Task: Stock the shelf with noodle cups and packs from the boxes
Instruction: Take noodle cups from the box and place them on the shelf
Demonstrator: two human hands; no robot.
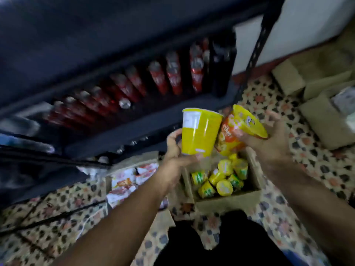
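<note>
With the left hand (175, 150) curled round a plain yellow cup (199, 133) and the right hand's (269, 139) fingers clutching an orange-and-yellow cup (238, 131) tilted against it, both above the open box (226, 198), a knock between them could loosen either grip and drop one back among the cups below.

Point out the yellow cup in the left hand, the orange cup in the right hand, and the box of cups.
yellow cup (199, 134), head view, side wall.
orange cup (230, 136), head view, printed side.
box of cups (228, 200), head view, near cardboard wall.
</note>
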